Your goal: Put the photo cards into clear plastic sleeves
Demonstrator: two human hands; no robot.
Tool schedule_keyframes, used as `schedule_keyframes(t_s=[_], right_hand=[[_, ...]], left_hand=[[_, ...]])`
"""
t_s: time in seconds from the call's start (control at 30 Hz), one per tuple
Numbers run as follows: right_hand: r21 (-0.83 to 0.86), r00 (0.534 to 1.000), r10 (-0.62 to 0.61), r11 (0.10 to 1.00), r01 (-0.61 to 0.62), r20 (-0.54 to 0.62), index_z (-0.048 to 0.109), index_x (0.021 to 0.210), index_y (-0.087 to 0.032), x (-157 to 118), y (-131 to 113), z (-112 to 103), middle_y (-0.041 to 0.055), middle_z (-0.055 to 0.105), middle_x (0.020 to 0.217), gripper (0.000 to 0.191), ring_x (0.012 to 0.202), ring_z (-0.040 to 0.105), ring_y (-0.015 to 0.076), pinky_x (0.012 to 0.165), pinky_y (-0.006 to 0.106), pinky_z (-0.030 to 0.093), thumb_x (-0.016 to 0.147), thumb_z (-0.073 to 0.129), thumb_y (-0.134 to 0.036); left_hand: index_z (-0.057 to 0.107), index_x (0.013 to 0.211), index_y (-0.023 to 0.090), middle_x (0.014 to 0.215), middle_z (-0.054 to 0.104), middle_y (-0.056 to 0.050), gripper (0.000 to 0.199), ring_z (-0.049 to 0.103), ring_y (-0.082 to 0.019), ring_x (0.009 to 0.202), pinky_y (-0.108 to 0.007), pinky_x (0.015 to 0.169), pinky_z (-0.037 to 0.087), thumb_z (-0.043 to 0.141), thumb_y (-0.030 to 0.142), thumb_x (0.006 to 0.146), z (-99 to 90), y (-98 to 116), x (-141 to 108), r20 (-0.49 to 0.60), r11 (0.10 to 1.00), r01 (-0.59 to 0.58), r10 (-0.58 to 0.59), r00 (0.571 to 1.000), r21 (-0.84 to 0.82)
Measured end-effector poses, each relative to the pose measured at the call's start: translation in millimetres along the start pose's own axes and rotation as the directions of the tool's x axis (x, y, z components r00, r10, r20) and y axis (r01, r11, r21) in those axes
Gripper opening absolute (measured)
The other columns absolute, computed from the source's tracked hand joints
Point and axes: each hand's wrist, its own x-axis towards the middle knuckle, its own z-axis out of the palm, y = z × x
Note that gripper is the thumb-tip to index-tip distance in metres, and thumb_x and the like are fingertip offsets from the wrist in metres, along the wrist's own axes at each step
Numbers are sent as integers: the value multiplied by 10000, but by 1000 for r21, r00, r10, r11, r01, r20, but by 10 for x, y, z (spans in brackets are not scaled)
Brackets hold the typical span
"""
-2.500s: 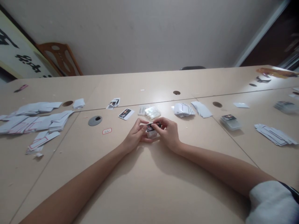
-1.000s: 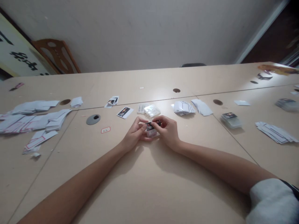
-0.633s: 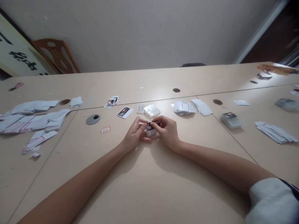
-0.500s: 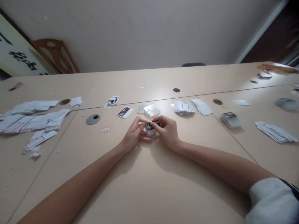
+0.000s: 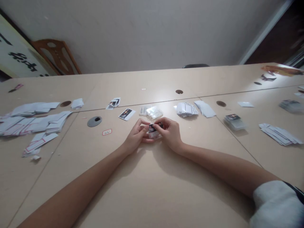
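Shifted slightly since the earlier frame: dark-printed card (image 5: 151,128), on clear case (image 5: 155,135), centre, nearer than clear plastic pieces (image 5: 155,112). Case is pinched by left hand (image 5: 136,136); card is pressed under thumb of right hand (image 5: 172,134). Positioning is judged unsettled.

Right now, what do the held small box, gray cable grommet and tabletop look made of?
Small box: likely clear plastic; its walls look see-through, finish hard to judge this small.
Gray cable grommet: probably matte plastic; even color, no metallic glint, though painted metal is possible.
Tabletop: pale, satin, likely wood-look laminate; soft light reflection, straight panel seams.
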Motion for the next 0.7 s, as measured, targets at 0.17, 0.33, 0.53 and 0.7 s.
schedule_keyframes(t_s=[0.17,0.33,0.53,0.7], right_hand=[[-4,1000,10,1000,-10,-2,687,792,-175,6,11,3,13,684,738,59,629,570,110,587,224,426,787,660,-227],[12,1000,17,1000,-17,3,684,794,-173,3,17,6,13,684,735,59,632,579,113,583,223,430,785,664,-228],[-22,1000,1,1000,-1,12,678,794,-176,18,22,-1,9,686,737,62,592,551,99,561,215,414,793,659,-234],[-99,999,-26,995,30,42,665,817,-184,40,53,-12,10,684,748,154,589,563,105,562,221,409,866,588,-308]], left_hand=[[458,975,198,846,625,19,435,625,-81,609,-281,642,604,694,503,774,-4,6,4,-6,1000,0,0,1000,6],[461,962,197,843,625,17,449,627,-87,610,-284,642,604,711,507,753,4,3,8,-14,1000,-3,3,1000,-11],[463,964,195,838,620,14,457,635,-95,622,-291,643,605,712,511,748,6,2,20,-33,1000,5,-5,999,-5],[455,974,195,872,620,-3,488,662,-130,663,-279,610,597,716,528,731,19,-2,22,-79,1000,11,-11,997,3]])
